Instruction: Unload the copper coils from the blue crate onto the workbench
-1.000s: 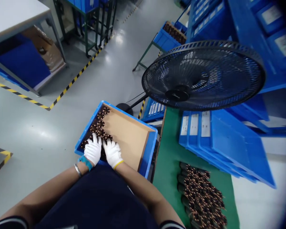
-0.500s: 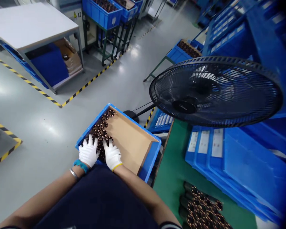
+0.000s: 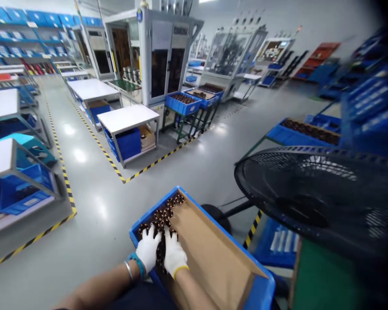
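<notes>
Both my hands wear white gloves and work inside a blue crate (image 3: 200,210) at the left end of its cardboard lining (image 3: 210,249). Dark, copper-wound ring-shaped parts (image 3: 168,212) are packed close together there. My left hand (image 3: 148,249) lies over the parts by the crate's left wall, fingers spread and touching their tops. Beside it, my right hand (image 3: 174,254) rests at the group's inner edge, its fingers stretched forward and apart. A narrow row of the same parts shows between the two hands. My palms hide some parts.
A black fan (image 3: 297,202) stands close on the right, its base (image 3: 216,217) behind the crate. At lower right is a green work surface (image 3: 323,275). White tables (image 3: 127,117), parts-filled blue bins (image 3: 183,103) and machines stand beyond yellow-black floor tape (image 3: 161,164).
The view has tilted up and shows more of the room; the crate and hands appear lower and farther right. My hands stay on the ring parts, slightly closer together.
</notes>
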The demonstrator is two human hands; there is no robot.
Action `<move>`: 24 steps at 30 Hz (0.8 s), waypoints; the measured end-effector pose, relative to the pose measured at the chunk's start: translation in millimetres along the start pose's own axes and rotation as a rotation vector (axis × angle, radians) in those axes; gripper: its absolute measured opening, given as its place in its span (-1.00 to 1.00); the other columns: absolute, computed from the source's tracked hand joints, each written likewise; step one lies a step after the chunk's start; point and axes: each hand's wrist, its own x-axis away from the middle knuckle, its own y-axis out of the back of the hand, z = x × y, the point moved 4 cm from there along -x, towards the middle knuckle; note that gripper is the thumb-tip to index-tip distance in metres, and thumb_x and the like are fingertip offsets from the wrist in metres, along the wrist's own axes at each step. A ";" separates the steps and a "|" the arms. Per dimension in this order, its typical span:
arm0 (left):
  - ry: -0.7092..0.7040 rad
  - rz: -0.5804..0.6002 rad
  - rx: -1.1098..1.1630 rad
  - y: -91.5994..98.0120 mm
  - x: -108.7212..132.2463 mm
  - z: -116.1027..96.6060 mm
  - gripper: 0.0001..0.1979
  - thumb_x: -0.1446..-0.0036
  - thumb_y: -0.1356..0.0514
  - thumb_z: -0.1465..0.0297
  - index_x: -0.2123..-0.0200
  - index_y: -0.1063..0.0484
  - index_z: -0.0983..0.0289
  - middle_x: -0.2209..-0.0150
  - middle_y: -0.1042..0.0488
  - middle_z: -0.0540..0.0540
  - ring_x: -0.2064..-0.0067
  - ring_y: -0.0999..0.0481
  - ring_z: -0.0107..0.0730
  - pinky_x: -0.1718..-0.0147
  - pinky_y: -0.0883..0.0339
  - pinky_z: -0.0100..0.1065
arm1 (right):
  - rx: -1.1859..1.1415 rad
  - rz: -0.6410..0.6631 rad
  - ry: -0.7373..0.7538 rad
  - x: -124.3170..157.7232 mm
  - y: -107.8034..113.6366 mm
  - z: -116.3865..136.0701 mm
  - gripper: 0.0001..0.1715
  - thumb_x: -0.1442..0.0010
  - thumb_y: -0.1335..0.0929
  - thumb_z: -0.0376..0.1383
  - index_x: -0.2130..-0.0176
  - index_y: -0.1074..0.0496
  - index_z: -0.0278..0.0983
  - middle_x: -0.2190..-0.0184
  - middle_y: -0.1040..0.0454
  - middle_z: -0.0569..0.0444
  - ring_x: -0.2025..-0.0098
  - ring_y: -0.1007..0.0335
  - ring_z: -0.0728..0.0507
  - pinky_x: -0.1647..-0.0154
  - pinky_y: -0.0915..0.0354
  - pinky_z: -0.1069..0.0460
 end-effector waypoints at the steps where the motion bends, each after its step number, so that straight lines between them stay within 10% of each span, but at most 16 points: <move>1: -0.011 -0.001 0.022 -2.5 -0.9 1.7 -0.17 0.04 -0.08 0.65 -0.34 -0.14 0.12 -0.41 0.03 0.22 -0.35 -0.07 0.19 -0.18 -0.29 -0.02 | -0.008 -0.006 0.017 -2.9 -1.2 -0.7 0.06 -0.07 -0.23 -0.60 -0.42 0.11 -0.04 -0.23 -0.23 -0.21 -0.01 -0.48 -0.23 0.05 -0.45 -0.10; 7: -0.099 0.046 -0.009 0.6 5.6 2.3 -0.25 0.10 -0.18 0.60 -0.22 -0.31 0.09 -0.38 0.00 0.28 -0.30 -0.12 0.32 -0.05 -0.40 0.03 | -0.041 0.082 0.083 -3.9 9.6 -7.4 0.28 0.18 -0.45 -0.53 -0.40 0.09 -0.22 -0.17 -0.24 -0.28 -0.11 -0.39 -0.36 -0.07 -0.35 -0.14; 24: -0.160 0.133 -0.146 3.9 -9.5 -9.1 -0.53 -0.10 -0.02 0.62 0.00 -0.48 0.16 -0.17 -0.20 0.27 -0.12 -0.25 0.16 0.19 -0.47 -0.14 | -0.187 0.070 -0.054 15.4 11.0 -11.2 -0.08 -0.08 -0.40 -0.28 -0.34 -0.02 -0.08 -0.15 -0.24 -0.24 -0.04 -0.41 -0.35 0.04 -0.39 -0.19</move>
